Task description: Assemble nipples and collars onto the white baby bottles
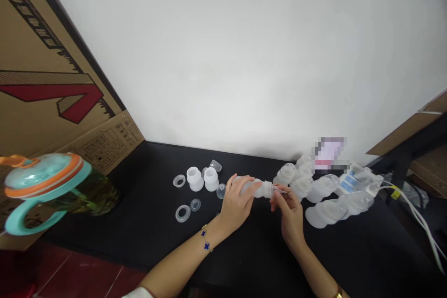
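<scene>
My left hand (238,202) is wrapped round a whitish translucent bottle (267,189), which lies on its side in the air with its open neck to the right. At that neck, the fingers of my right hand (288,214) pinch a thin, pale item (280,189), too small to make out fully. Left of my left hand, two white bottles (195,179) stand upright on the black table (146,237). Around them lie clear rings (183,213) and small clear domed pieces (195,204).
Several capped translucent bottles (323,187) stand to the right, beside a clear bag with blue print (349,181) and white cables (421,219). A teal and orange jug (66,191) is at the left, before a large cardboard box (45,56). A white wall (226,56) rises behind.
</scene>
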A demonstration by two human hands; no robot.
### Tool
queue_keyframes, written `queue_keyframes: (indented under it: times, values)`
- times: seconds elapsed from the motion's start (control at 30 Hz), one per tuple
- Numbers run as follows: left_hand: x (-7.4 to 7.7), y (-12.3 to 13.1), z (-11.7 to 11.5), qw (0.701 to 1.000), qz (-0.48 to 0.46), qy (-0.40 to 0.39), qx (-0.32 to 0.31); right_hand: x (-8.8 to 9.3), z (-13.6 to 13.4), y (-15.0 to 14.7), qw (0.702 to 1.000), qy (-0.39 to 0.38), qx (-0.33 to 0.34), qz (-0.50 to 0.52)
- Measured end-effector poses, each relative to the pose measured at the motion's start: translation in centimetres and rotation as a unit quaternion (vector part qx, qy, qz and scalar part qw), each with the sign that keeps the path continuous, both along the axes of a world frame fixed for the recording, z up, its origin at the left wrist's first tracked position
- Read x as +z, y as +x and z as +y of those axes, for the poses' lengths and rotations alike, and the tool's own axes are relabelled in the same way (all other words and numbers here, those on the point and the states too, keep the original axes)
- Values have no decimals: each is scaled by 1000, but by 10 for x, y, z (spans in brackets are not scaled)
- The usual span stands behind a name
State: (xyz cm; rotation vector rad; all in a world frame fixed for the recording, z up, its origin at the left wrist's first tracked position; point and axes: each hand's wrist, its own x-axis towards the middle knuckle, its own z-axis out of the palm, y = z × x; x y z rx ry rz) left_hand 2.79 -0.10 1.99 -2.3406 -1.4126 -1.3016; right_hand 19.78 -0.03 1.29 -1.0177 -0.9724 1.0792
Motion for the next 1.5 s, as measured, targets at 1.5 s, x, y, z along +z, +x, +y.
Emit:
queue_keyframes:
  times: [1.5]
  values:
    - [0, -1, 1, 1000, -10, 1, 5, 1, -3, 2, 998, 51, -7, -31]
